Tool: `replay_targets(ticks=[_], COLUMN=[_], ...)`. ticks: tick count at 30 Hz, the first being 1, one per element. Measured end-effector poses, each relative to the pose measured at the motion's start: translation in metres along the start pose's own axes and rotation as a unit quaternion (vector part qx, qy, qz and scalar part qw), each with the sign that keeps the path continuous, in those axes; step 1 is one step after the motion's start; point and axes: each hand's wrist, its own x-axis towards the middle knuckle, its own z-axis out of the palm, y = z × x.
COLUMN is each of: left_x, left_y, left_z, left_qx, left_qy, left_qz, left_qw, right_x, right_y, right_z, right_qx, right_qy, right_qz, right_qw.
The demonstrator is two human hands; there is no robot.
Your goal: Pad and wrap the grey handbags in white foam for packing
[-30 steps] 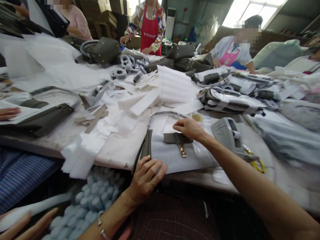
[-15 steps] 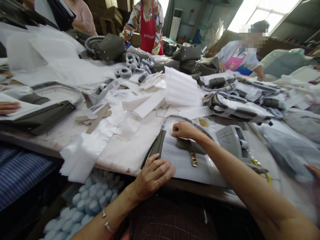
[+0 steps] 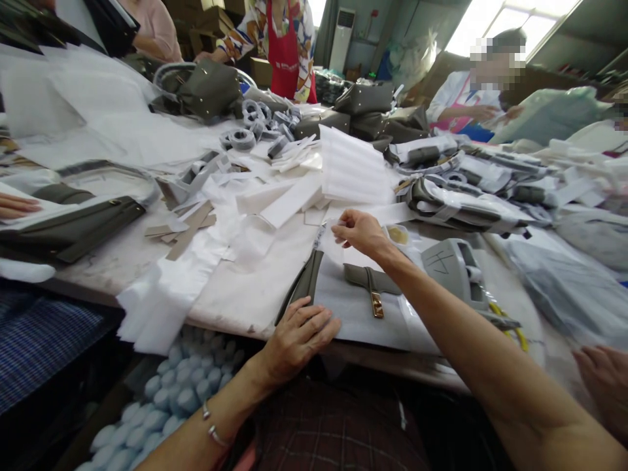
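Note:
An olive-grey handbag (image 3: 305,282) lies at the table's front edge, with a white foam sheet (image 3: 338,291) over its front. A strap with a gold clasp (image 3: 377,305) rests on top of the sheet. My left hand (image 3: 299,337) lies with its fingers stretched over the bag's lower left corner. Up at the film-wrapped handle (image 3: 320,234), my right hand (image 3: 360,232) is closed in a pinch. What its fingertips hold is hidden. A grey tape dispenser (image 3: 449,265) stands right of the bag, beyond my right forearm.
Foam sheets (image 3: 350,163) and card strips (image 3: 191,226) cover the table's middle. Wrapped straps and bags (image 3: 456,203) are heaped at the right. A co-worker's hand (image 3: 17,205) rests on another bag (image 3: 83,222) at left; another person's hand (image 3: 606,373) is at right.
My right hand has moved slightly up, from a fist inside the handle loop to a pinch at the handle. My left hand stays on the bag. The right co-worker's hands have risen.

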Motion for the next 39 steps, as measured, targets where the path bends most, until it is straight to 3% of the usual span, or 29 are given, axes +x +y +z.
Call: replay_targets(ticks=[4,8,10,14,19,23,25,27,29,32,35,39], left_x=[0.003,0.002,0.000,-0.006,-0.005,-0.005,-0.006,-0.008,-0.009,-0.009,-0.009,-0.009], left_y=[0.001,0.002,0.002,0.002,0.002,0.000,0.000,0.000,0.000,0.000,0.000,0.000], left_z=[-0.004,-0.005,-0.003,0.003,0.005,0.005,0.005,0.006,0.007,0.007,0.007,0.008], left_qx=[-0.004,-0.010,-0.016,-0.043,-0.043,-0.047,-0.045,-0.040,-0.034,-0.028,-0.032,-0.047], left_qy=[-0.006,0.004,0.027,0.065,0.059,0.027,0.031,0.030,0.027,0.022,0.020,0.044], left_qz=[0.001,-0.008,-0.018,-0.025,-0.017,-0.001,0.001,-0.002,-0.004,-0.005,-0.003,-0.016], left_qw=[1.000,1.000,0.999,0.997,0.997,0.999,0.998,0.999,0.999,0.999,0.999,0.998], right_x=[-0.015,-0.066,-0.099,-0.152,-0.177,-0.179,-0.173,-0.160,-0.143,-0.115,-0.097,-0.087], right_y=[-0.025,-0.033,-0.026,0.007,0.044,0.036,0.024,0.016,0.016,0.027,0.038,0.036], right_z=[-0.006,-0.009,-0.006,0.006,0.018,0.022,0.016,0.004,-0.009,-0.017,-0.009,0.005], right_qx=[0.075,0.050,-0.031,-0.145,-0.114,-0.043,-0.018,-0.030,-0.098,-0.256,-0.350,-0.378], right_qy=[0.042,0.024,-0.014,-0.098,-0.043,-0.031,-0.073,-0.100,-0.069,-0.022,-0.073,-0.113], right_qz=[-0.106,-0.186,-0.236,-0.356,-0.342,-0.307,-0.272,-0.233,-0.196,-0.147,-0.124,-0.141], right_qw=[0.991,0.981,0.971,0.918,0.932,0.950,0.959,0.967,0.973,0.955,0.926,0.908])
